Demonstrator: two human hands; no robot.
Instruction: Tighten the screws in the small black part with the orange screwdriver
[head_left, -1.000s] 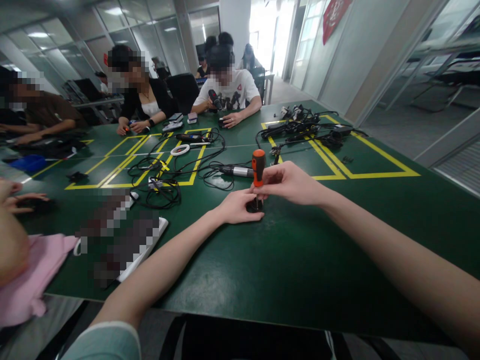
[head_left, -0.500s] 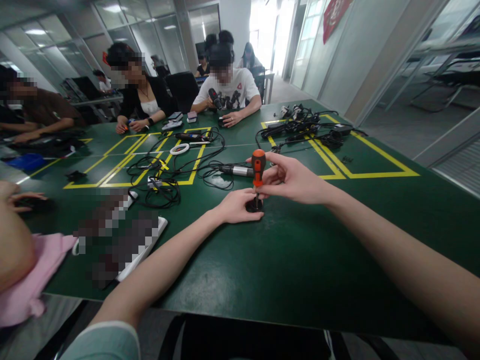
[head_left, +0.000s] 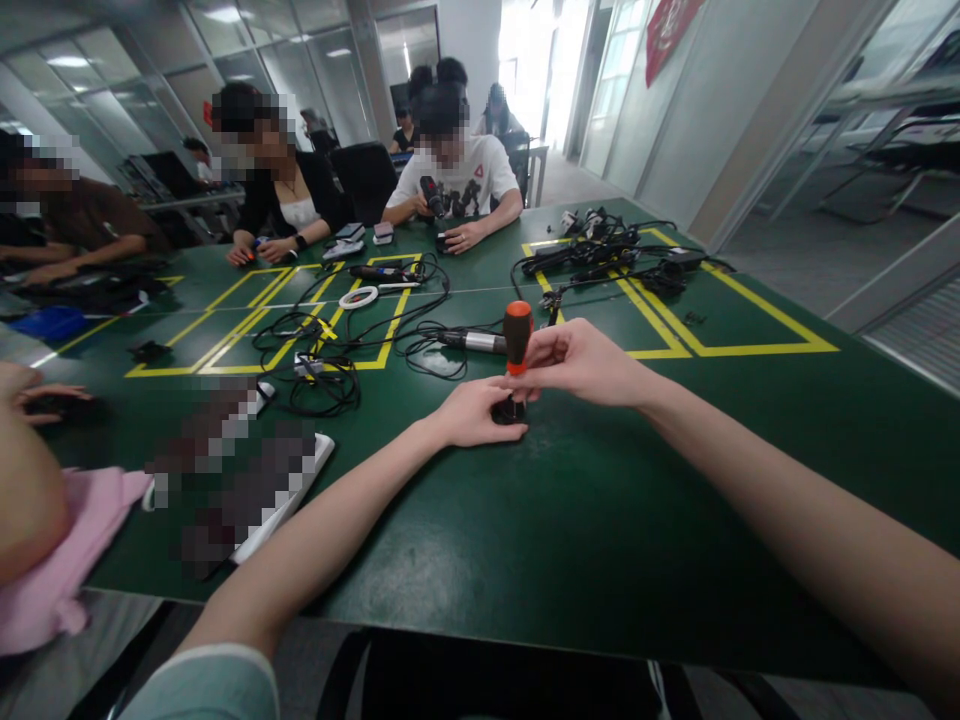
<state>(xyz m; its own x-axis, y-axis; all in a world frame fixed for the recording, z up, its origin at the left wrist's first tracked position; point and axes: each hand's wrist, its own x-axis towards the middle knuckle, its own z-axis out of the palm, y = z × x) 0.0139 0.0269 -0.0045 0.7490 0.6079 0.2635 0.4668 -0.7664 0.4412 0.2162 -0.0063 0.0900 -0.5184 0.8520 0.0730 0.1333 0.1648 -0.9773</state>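
Note:
My right hand (head_left: 574,362) grips a screwdriver (head_left: 518,335) with an orange and dark handle, its fingers closed around the lower end of that handle. The tool stands nearly upright, its shaft pointing down at a small black round part (head_left: 508,411) on the green table (head_left: 480,540). My left hand (head_left: 474,412) holds this part against the tabletop, thumb on the near side and fingers on the far side. The fingers partly cover the tip and the part, so fine details cannot be made out.
Behind my hands lies a silver-and-black cylindrical tool (head_left: 480,342) with coiled cable. Black cables and devices (head_left: 600,255) are heaped at the back right, near yellow tape outlines. White-edged, blurred-out objects (head_left: 281,500) lie left of my left forearm. Co-workers (head_left: 457,185) sit across the table.
My right hand has shifted slightly lower on the screwdriver, and its raised fingers have curled in closer to the handle. My left hand and the black part stay in place.

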